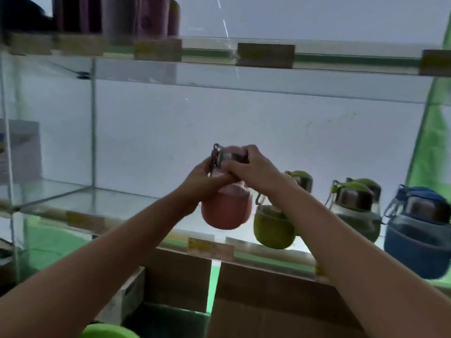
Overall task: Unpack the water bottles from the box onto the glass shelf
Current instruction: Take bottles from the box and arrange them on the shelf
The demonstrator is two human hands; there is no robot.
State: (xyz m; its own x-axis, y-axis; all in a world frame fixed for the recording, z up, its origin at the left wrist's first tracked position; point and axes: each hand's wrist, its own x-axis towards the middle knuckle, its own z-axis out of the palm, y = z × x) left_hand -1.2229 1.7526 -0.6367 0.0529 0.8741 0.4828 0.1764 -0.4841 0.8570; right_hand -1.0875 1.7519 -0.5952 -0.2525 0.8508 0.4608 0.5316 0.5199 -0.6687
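A pink water bottle (225,211) with a round sleeve and a metal-ringed lid hangs in the air just above the front of the glass shelf (117,203). My left hand (205,179) grips its neck from the left. My right hand (253,169) is closed over its lid and strap from the right. To the right on the shelf stand a green bottle (273,228), two more green ones (353,206) and a blue bottle (419,235). The open cardboard box (256,284) sits below the shelf, with a green lid (107,331) showing at the bottom edge.
An upper glass shelf (341,59) carries tall purple and pink tumblers (117,15) at the left. Price labels (210,247) line the shelf fronts. A vertical glass divider (92,123) stands left of the hands. A green wall strip (432,132) runs along the right.
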